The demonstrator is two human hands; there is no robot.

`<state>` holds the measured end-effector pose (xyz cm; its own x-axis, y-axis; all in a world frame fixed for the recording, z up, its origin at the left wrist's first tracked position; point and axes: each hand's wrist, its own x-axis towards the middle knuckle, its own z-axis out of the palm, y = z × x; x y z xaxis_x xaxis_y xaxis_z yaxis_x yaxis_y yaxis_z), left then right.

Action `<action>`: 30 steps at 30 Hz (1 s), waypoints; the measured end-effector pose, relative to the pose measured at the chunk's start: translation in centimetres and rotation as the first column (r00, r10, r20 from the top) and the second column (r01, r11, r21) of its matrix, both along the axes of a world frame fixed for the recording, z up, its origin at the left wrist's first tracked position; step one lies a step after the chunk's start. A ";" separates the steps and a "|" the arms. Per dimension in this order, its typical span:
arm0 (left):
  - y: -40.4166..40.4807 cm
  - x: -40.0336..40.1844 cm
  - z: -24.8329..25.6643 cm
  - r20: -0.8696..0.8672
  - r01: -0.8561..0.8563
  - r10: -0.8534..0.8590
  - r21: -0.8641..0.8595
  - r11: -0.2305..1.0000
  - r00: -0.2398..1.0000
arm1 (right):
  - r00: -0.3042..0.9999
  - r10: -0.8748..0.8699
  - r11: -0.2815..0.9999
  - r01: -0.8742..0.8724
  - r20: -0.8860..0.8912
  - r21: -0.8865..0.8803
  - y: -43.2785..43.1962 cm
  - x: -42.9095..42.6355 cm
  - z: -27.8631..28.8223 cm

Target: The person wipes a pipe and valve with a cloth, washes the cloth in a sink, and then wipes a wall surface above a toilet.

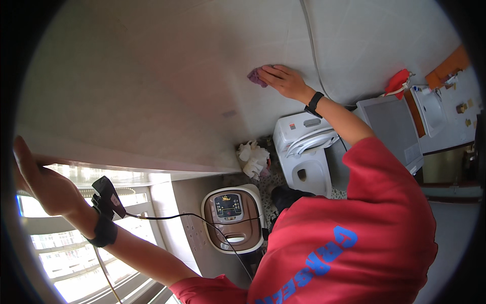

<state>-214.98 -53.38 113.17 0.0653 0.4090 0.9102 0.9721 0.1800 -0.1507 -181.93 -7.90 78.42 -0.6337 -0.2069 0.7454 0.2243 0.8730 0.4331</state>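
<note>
My right hand (285, 80) presses a crumpled purple cloth (257, 77) flat against the pale tiled wall (182, 68). A black band (314, 104) circles that wrist. At the far left, my left hand (53, 188) is raised beside the pinkish edge of the wall (114, 166), above a bright window. Its fingertips run into the dark rim of the picture, so whether they grip the edge is unclear. The left wrist wears a black strap (106, 230), and a black device (109, 195) with a cable is beside it.
Below stand a white toilet (317, 171) with its lid raised, a bin of crumpled white tissue (253, 159) and a brown-and-white foot bath (231, 218). Black cables (190, 215) cross over the foot bath. A grey hose (311, 38), washing machine (393, 121) and sink (433, 110) are at right.
</note>
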 end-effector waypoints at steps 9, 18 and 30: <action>-1.1 -0.2 -0.3 -0.047 -0.100 0.099 -0.014 0.995 0.994 | 0.994 -0.091 0.996 0.091 -0.054 0.007 -2.8 -1.9 4.1; -2.4 -1.7 -1.1 -0.018 -0.309 0.309 -0.013 0.951 0.951 | 0.997 -0.010 0.998 0.015 0.083 -0.062 -2.3 -0.3 1.5; -4.2 -2.5 0.0 -0.104 -0.471 0.465 -0.047 0.881 0.879 | 0.991 -0.117 0.989 0.122 0.060 -0.088 -2.8 -0.3 -0.3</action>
